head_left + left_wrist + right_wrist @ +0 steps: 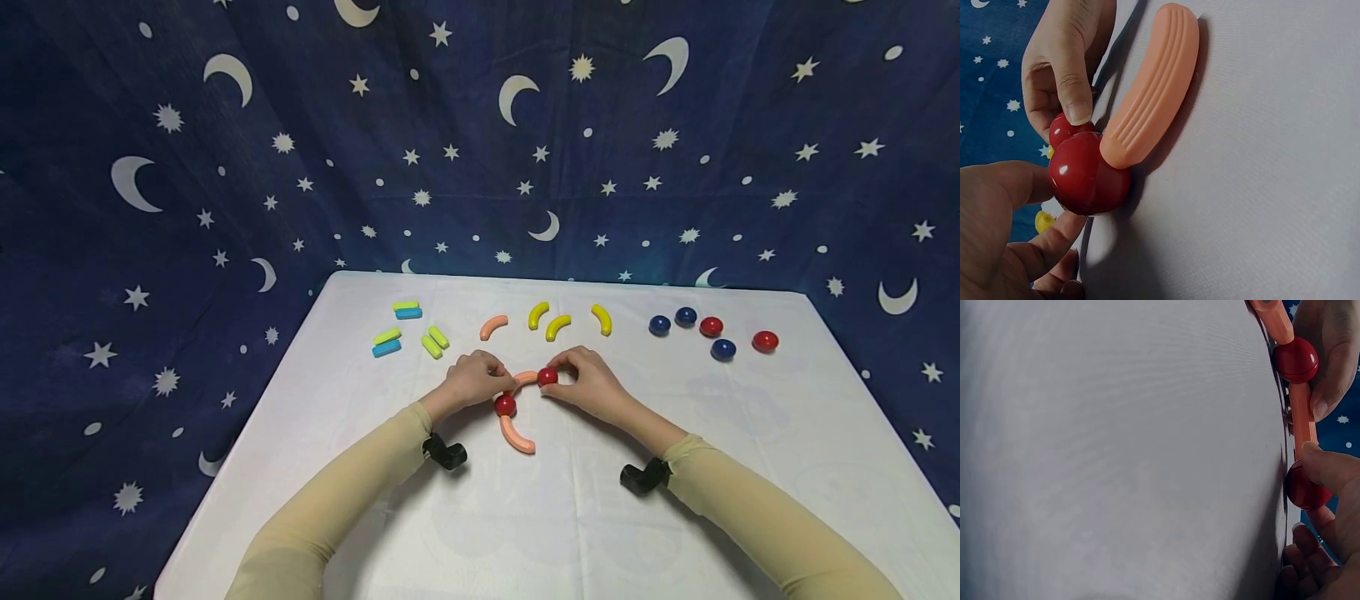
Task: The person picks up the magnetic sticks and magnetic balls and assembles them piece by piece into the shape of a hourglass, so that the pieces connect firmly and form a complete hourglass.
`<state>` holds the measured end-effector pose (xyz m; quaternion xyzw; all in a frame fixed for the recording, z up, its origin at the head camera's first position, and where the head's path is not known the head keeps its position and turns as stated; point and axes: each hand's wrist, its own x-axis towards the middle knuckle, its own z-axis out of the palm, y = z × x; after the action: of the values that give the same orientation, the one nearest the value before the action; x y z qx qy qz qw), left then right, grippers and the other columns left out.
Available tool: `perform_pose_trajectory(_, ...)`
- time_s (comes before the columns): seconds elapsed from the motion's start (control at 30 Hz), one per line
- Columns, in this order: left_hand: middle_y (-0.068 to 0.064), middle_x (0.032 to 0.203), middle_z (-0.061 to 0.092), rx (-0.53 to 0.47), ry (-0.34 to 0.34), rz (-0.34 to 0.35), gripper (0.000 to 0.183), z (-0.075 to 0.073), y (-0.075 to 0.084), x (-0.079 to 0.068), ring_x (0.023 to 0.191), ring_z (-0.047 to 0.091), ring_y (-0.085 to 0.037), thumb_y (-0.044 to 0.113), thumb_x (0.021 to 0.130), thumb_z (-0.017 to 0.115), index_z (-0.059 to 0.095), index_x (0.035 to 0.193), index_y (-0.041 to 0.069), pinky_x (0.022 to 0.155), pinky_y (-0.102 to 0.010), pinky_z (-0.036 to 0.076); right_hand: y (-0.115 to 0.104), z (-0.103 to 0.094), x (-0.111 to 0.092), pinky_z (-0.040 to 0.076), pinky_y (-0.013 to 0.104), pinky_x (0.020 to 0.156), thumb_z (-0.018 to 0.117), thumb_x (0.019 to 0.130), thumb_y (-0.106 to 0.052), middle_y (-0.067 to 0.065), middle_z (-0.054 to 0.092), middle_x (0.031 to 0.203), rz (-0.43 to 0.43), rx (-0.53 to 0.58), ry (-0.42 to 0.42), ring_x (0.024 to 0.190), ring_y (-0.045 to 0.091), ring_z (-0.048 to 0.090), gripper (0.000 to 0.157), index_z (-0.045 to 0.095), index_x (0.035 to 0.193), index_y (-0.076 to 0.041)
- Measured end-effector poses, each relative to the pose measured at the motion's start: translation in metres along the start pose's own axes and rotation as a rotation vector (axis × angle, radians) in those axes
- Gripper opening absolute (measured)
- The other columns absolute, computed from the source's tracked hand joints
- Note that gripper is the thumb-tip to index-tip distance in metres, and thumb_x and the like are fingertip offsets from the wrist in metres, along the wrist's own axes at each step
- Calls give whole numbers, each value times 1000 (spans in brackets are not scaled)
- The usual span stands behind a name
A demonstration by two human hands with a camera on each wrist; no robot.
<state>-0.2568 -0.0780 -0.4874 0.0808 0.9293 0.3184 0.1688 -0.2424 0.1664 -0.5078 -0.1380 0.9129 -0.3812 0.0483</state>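
Left hand [472, 380] pinches orange curve [527, 377]; right hand [592, 387] pinches red ball [548, 377]. Probably light, stiff (glossy ball may slip); best held mid-curve.

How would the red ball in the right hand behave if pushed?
The red ball is probably stiff: the right hand pinches it without visible denting. Its glossy surface may be slippery. Round, it might roll, though the touching pink piece could hinder that.
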Motion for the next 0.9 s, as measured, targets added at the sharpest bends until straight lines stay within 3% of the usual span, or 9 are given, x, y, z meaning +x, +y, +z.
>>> perform_pose_trajectory(0.33,1,105,60,-3,-5,20,21,-2,1,-2,102,48,-25,48,86,74,79,82,28,88,-47,38,-5,3,5,43,40,91,86,84,-40,-1,66,112,-10,-14,-54,104,22,52,42,73,117,-18)
perform_pose_trajectory(0.57,7,100,64,13,-3,56,21,-5,4,-8,105,52,-26,49,86,76,78,83,28,96,-55,38,-8,7,7,43,46,98,82,88,-38,-5,68,120,-51,8,-104,113,21,52,43,71,126,-22)
perform_pose_trajectory(0.7,6,106,61,23,-10,63,23,-7,4,-10,109,51,-27,51,85,77,77,83,28,96,-55,38,-9,7,7,43,44,96,81,89,-37,-5,69,123,-73,15,-101,112,20,53,44,70,129,-22)
perform_pose_trajectory(0.9,3,111,62,23,-20,67,22,-6,3,-11,108,50,-27,48,87,75,78,83,26,93,-51,39,-10,7,8,44,42,93,81,90,-37,-5,68,114,-42,31,-102,107,20,53,44,69,128,-19)
